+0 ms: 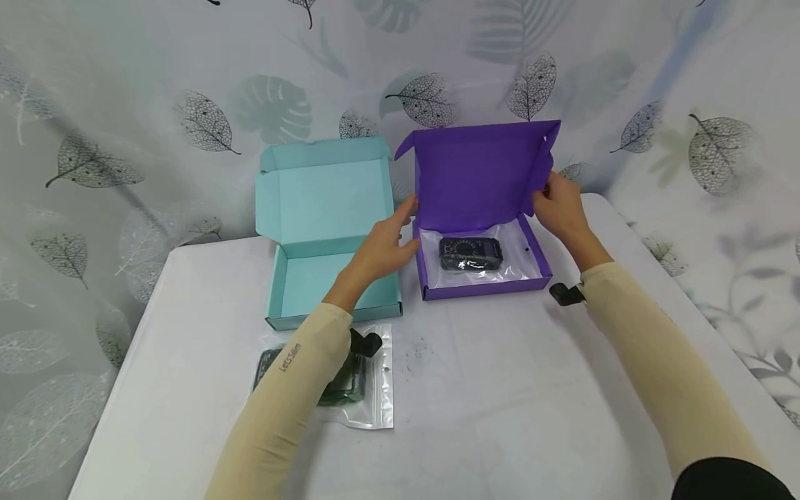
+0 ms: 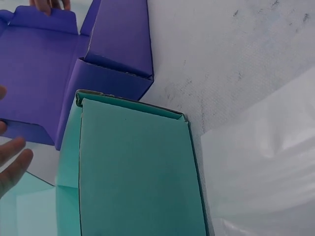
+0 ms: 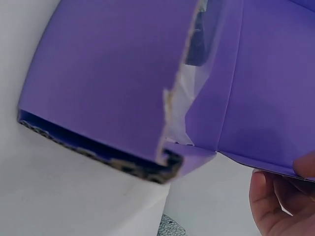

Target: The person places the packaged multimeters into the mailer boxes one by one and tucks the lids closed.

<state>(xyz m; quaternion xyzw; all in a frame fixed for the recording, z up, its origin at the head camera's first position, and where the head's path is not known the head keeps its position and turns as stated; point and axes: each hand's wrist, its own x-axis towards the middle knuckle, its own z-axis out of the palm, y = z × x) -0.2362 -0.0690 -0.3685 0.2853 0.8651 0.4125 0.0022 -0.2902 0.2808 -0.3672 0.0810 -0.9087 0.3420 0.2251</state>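
Observation:
A purple cardboard box [image 1: 487,285] stands with its lid [image 1: 481,180] raised. Inside it lies a clear plastic bag [image 1: 519,253] with a black device [image 1: 470,254] that has a round dial. My right hand [image 1: 560,208] pinches the right side flap of the lid, the thumb on the flap's inner face in the right wrist view. My left hand [image 1: 385,243] has its fingers extended and spread by the box's left side; in the left wrist view those fingers [image 2: 15,167] appear apart from the cardboard.
Left of the purple box, a mint green box [image 1: 312,278] stands with its lid up. In front of it, partly under my left forearm, lies a clear zip bag [image 1: 378,389] with a dark green device [image 1: 350,385]. A leaf-patterned curtain [image 1: 206,125] hangs behind the white table [image 1: 500,403].

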